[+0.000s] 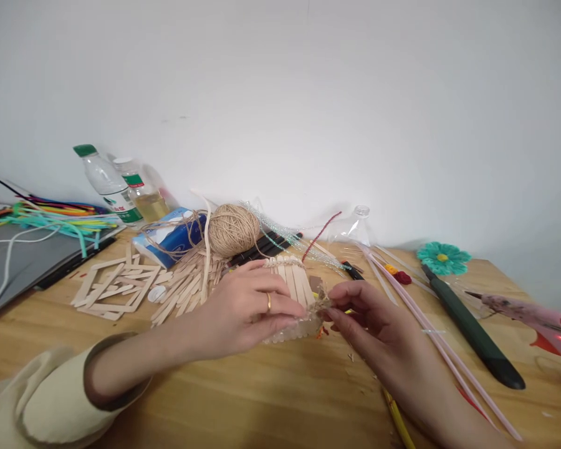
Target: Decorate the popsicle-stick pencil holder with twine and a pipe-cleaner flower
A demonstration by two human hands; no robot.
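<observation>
A small craft-stick piece (295,280), made of pale wooden sticks side by side with twine along its top edge, lies in the middle of the table. My left hand (250,305), with a ring on one finger, is closed over it and covers its left part. Clear plastic shows along its lower edge. At its right side is a tangle of brown twine (321,304). Thumb and fingers of my right hand (376,324) pinch that twine from the right. Both hands' fingertips are close together there, partly hiding the twine.
Behind my left hand are a twine ball (234,229), a blue packet (172,237) and loose craft sticks (187,280). Two bottles (105,181) lean by the wall. To the right lie a dark green tool (477,330), pink stems (430,330) and a pink glue gun (528,318).
</observation>
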